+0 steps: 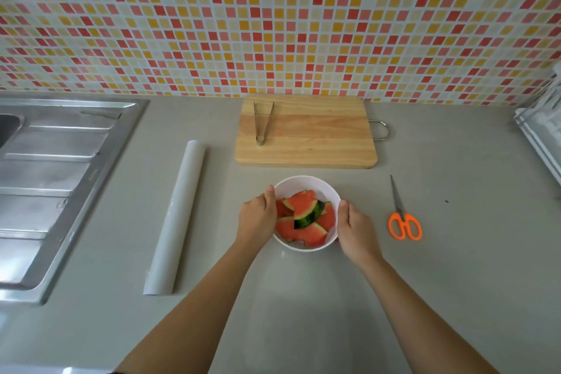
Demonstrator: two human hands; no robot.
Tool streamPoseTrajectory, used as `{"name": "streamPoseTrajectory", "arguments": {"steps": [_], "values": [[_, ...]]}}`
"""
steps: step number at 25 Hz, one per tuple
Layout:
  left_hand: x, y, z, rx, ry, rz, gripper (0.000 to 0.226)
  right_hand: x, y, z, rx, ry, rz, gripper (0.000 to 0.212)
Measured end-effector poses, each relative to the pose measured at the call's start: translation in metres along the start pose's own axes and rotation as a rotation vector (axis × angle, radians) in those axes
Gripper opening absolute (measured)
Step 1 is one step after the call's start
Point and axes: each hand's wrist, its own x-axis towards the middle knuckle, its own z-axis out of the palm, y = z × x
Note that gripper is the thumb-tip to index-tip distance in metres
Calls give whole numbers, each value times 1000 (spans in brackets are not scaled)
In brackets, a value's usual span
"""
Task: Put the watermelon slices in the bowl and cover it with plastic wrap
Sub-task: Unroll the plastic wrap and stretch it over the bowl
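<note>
The watermelon slices [305, 218] lie piled in the white bowl [306, 182], which stands on the grey table [303, 297] near its middle. The left hand [256, 217] and right hand [355, 229] each grasp one side of the bowl, thumbs at the rim. The roll of plastic wrap [176, 218] lies well apart to the left beside the sink [51, 173]. Behind the bowl, tongs [263, 121] rest on a wooden cutting board [318, 136], and orange-handled scissors [402, 215] lie to the right.

One bowl [299, 188], board [318, 136], tongs [260, 141], scissors [400, 208], wrap roll [176, 215]
</note>
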Motion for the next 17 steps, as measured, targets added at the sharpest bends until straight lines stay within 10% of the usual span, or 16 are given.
{"name": "streamPoseTrajectory", "arguments": {"steps": [4, 7, 11, 17], "values": [[-3, 0, -28, -73, 147, 36, 55, -7, -10, -11, -105, 26, -26, 44], [6, -13, -70, -45, 285, 83, 47, -30, -50, -3, -31, 171, -384, 51], [13, -46, -122, 151, 301, 66, 26, -79, -78, 61, -179, -208, -784, 46], [19, -100, -146, 239, 96, -201, 48, -85, -31, 118, -527, -374, -687, 56]]}}
